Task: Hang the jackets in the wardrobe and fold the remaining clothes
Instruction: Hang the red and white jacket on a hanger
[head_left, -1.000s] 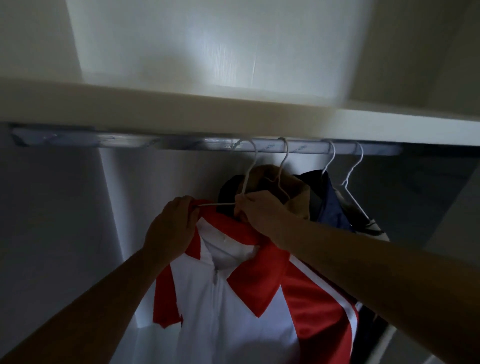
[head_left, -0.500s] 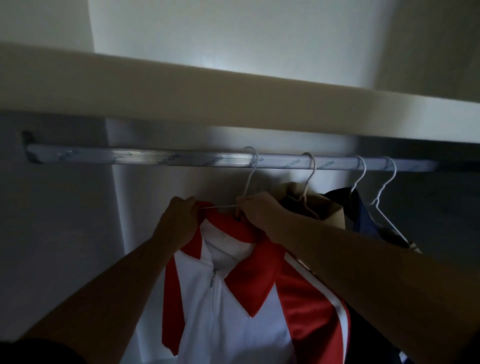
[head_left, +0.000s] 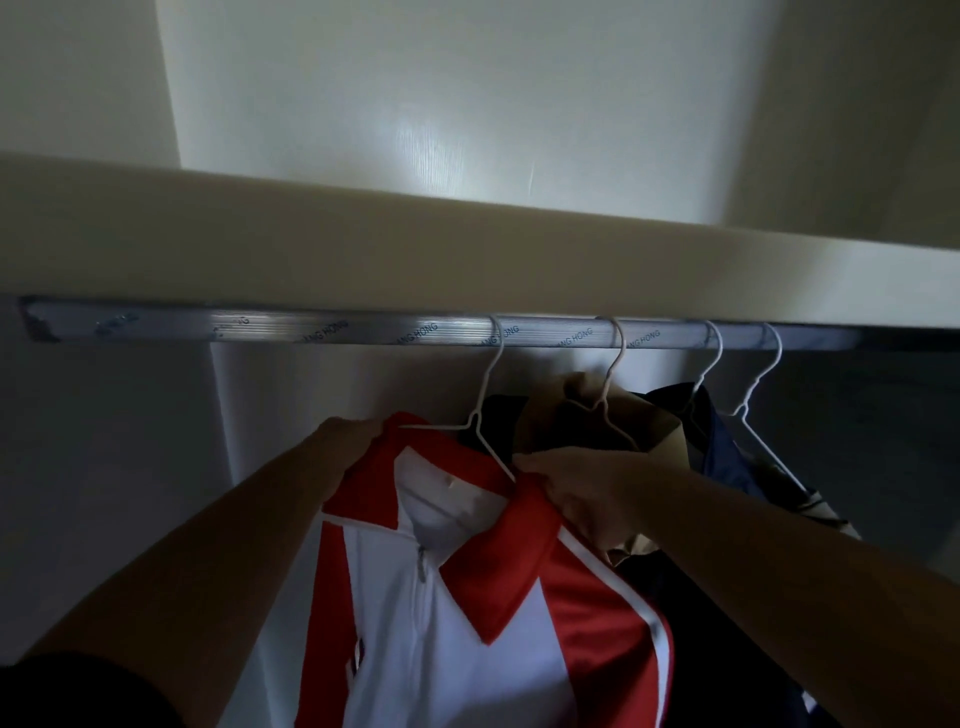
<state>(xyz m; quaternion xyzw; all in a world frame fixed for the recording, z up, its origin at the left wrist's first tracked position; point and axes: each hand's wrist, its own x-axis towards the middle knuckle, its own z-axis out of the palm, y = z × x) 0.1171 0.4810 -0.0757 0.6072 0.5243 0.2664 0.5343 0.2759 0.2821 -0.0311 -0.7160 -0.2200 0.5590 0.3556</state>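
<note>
**Item:** red-and-white jacket (head_left: 467, 623), zip front, broad red collar.
**Location:** it is hanging on a white wire hanger (head_left: 485, 395), whose hook is sitting over the rail (head_left: 311, 332). It is the leftmost of the four hangers showing.

**Handling:** you are dealing with a soft, limp and probably light garment. The cloth is looking smooth, so it is likely to be slipping on the thin wire if you are tugging it from low down. Be taking it at the collar and shoulder seams, where the wire is backing the fabric, or at the hanger's neck under the hook.

**Left hand** (head_left: 353, 441): it is gripping the collar's left end, where the hanger arm is running in. The fingertips are hiding behind red cloth.
**Right hand** (head_left: 587, 493): its fingers are curling and pinching the collar at the right shoulder.

**Surroundings:**
- The tan garment (head_left: 654, 431) is hanging on the next hanger, just behind your right hand.
- The navy garment (head_left: 727, 447) is hanging further right.
- The fourth hanger's load is too dark to identify.
- The shelf (head_left: 363, 249) is sitting directly above the rail, so the hooks are getting little headroom.

**Obstruction:** the tan garment is crowding the jacket's right shoulder and is likeliest to be snagging there.
</note>
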